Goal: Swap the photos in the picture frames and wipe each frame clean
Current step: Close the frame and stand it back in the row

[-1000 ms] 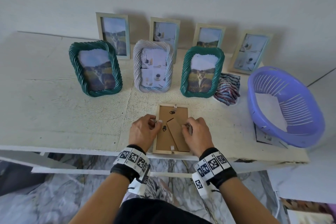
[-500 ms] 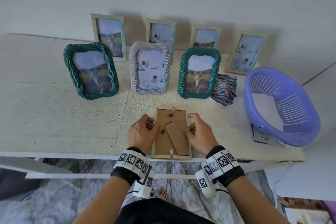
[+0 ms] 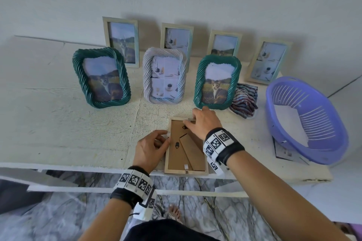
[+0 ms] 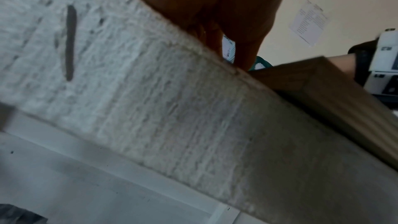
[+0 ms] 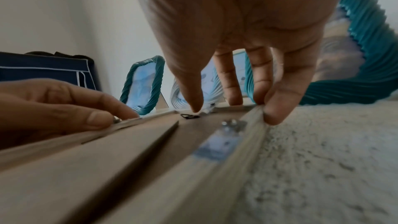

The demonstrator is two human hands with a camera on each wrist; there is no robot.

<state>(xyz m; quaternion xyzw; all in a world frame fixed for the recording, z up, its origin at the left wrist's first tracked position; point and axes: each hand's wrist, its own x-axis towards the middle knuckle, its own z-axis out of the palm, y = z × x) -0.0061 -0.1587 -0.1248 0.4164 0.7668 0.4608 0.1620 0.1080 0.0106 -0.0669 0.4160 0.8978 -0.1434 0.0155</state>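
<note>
You've got 8 frames on the table [image 3: 58, 123]: 7 upright, 1 wooden frame [image 3: 186, 170] face-down at the near edge. Your left hand [image 3: 149, 149] pinches its left-side clip, fingers curled. Your right hand [image 3: 203, 123], at the right side 0.5 s ago, now fingers the top clip.
</note>
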